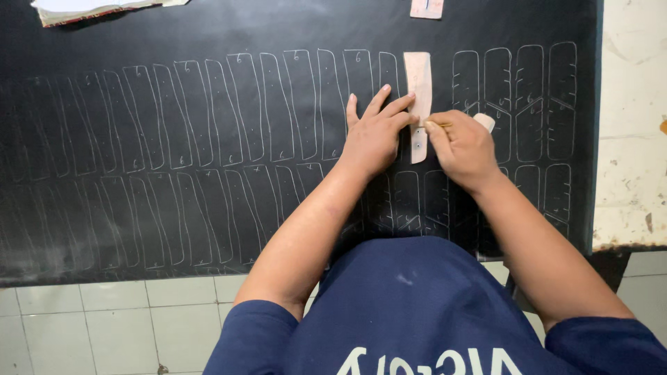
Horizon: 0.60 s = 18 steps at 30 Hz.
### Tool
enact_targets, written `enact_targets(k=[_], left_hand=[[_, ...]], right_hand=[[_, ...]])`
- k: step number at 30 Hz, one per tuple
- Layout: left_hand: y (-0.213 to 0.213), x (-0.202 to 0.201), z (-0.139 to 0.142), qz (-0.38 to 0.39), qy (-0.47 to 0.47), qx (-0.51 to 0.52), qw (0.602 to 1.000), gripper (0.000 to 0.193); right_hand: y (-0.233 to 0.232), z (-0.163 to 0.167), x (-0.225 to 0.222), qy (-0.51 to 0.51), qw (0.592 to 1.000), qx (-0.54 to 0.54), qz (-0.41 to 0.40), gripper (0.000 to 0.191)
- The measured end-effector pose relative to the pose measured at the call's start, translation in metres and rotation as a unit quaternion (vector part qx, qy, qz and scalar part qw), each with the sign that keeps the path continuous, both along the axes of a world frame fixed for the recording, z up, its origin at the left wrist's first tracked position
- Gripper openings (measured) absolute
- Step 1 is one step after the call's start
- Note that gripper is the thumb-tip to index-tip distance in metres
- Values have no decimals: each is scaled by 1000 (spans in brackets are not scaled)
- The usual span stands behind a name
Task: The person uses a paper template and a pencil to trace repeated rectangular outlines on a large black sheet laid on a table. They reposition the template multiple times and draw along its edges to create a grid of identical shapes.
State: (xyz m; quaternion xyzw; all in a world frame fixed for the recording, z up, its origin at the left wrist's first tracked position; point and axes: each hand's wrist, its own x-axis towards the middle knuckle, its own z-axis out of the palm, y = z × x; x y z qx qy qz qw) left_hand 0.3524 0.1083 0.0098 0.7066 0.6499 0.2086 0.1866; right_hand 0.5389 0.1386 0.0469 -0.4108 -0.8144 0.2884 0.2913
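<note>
The template (419,90), a thin pale strip, lies flat on the black sheet (174,42) at about 1 o'clock from the person. The left hand (375,132) pins it with spread fingers on its left edge; the right hand (462,142), touching the left, is clamped on a pen (438,125) at its right edge. It looks light, stiff and prone to slide, so pressing flat near mid-length seems best.
</note>
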Motion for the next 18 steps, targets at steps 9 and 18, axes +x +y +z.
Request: enact_targets(k=[9,18], left_hand=[[-2,1,-2,1,-5,7,1000,35],[-1,3,0,-1,18,4,1000,41]], right_hand=[[-6,-3,11,-11,1000,-11,0,14],[-3,5,15,-55,996,-75,-13,18]])
